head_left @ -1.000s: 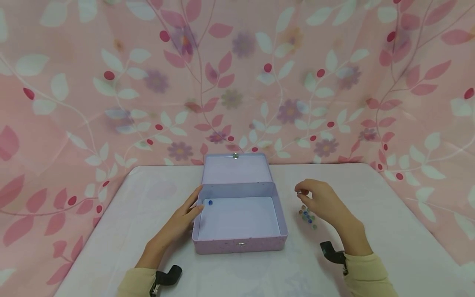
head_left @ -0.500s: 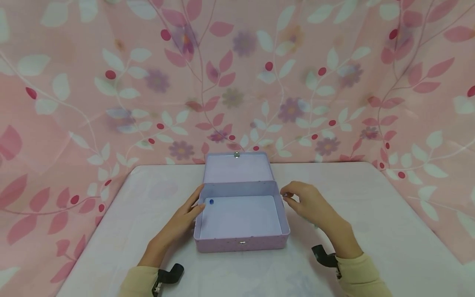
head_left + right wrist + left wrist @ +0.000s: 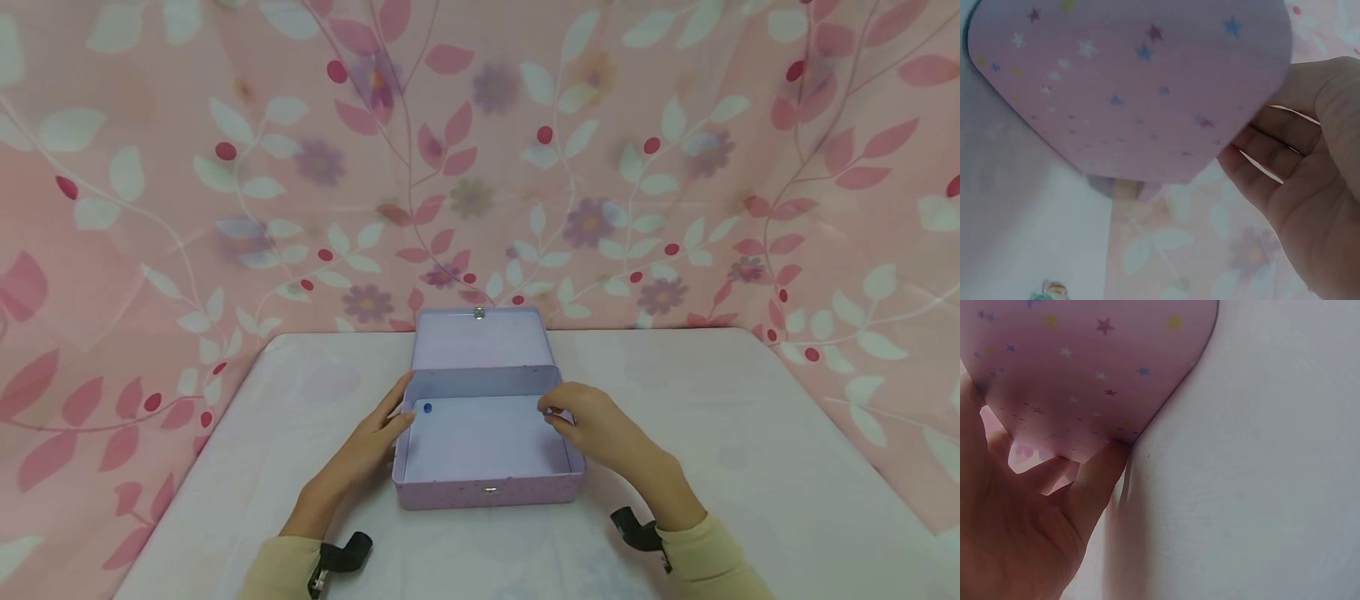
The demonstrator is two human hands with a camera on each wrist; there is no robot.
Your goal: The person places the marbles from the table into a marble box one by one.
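A lilac tin box (image 3: pixel 491 492) with a star print stands in the middle of the table, its hinged lid (image 3: pixel 482 340) tipped back. Inside, one blue marble (image 3: pixel 427 408) lies near the far left corner. My left hand (image 3: pixel 367 442) holds the box's left side; in the left wrist view its fingertips pass behind the star-printed wall. Over the right rim, my right hand (image 3: pixel 600 425) pinches a small dark marble (image 3: pixel 547 410) between thumb and fingers, just inside the box. In the right wrist view the box wall hides those fingertips.
Loose glass marbles (image 3: pixel 1055 289) show at the bottom of the right wrist view, on the white table (image 3: pixel 720 450). A pink floral curtain (image 3: pixel 480 167) hangs behind the table's far edge. Black wrist cameras (image 3: pixel 347 553) stick out from both sleeves.
My right hand has travelled left from above the marble pile, across the right rim and into the box, carrying the pinched marble. My left hand stays on the box.
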